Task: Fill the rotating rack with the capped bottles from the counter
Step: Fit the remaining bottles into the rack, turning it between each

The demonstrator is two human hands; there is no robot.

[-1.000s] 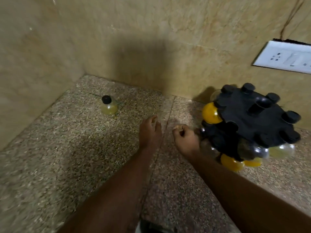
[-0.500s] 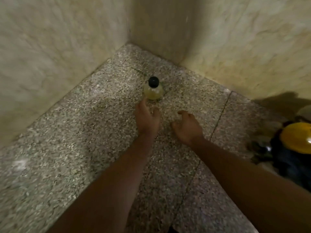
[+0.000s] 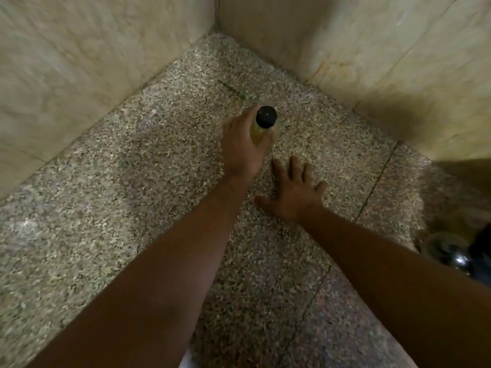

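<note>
A small bottle [image 3: 265, 126] with a black cap and pale yellow contents stands near the counter's back corner. My left hand [image 3: 243, 144] is wrapped around its body from the left, fingers closed on the glass. My right hand [image 3: 295, 193] hovers flat just over the counter below and right of the bottle, fingers spread and holding nothing. Only a sliver of the black rotating rack [image 3: 482, 251] shows at the right edge, with a round clear bottle [image 3: 449, 249] beside it.
The speckled granite counter [image 3: 132, 208] meets beige marble walls [image 3: 79, 62] at a corner just behind the bottle. A dark seam [image 3: 372, 192] crosses the counter on the right. Shadow covers the wall on the right.
My left hand moved forward and closed around the bottle. My right hand spread its fingers. The view swung left, pushing the rack almost out of frame.
</note>
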